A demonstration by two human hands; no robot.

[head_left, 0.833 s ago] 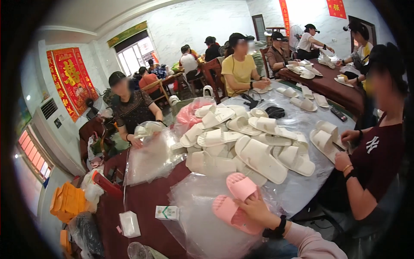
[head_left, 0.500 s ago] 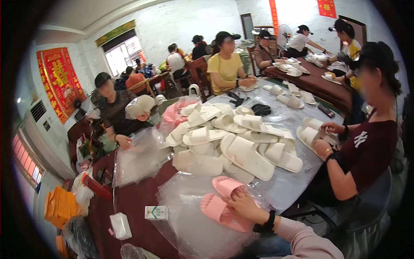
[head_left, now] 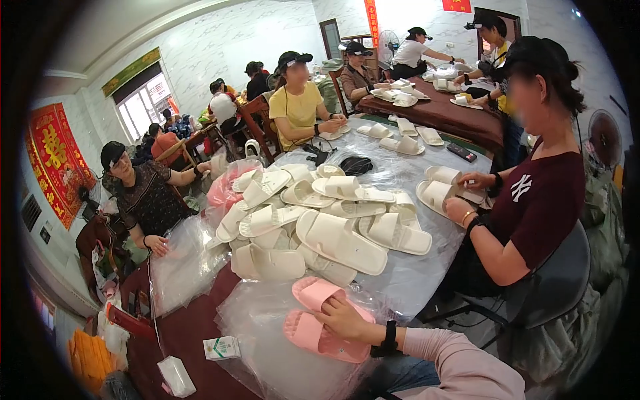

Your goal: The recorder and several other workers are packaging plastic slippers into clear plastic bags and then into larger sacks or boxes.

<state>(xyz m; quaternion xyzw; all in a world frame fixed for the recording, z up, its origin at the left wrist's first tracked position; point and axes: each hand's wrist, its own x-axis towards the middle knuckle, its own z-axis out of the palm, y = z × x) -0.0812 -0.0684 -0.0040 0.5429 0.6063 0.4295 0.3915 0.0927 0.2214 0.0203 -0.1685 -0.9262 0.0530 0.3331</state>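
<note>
My right hand (head_left: pixel 343 319) comes in from the lower right in a pink sleeve, with a black watch on the wrist. It lies over a pair of pink slippers (head_left: pixel 313 333) and grips them on a clear plastic bag (head_left: pixel 267 347) at the table's near edge. My left hand is out of sight. Just beyond is a heap of cream slippers (head_left: pixel 320 220) on clear plastic sheeting.
A person in a maroon top (head_left: pixel 533 200) sits at the right handling cream slippers (head_left: pixel 437 193). A person in a dark patterned top (head_left: pixel 143 200) sits at the left, one in yellow (head_left: pixel 297 110) at the far side. A small box (head_left: pixel 222 347) lies on the dark red table (head_left: pixel 180 333).
My view has swung, so the table sits more to the right and lower. My hand stays on the pink slippers. The person at the left has lowered a raised slipper.
</note>
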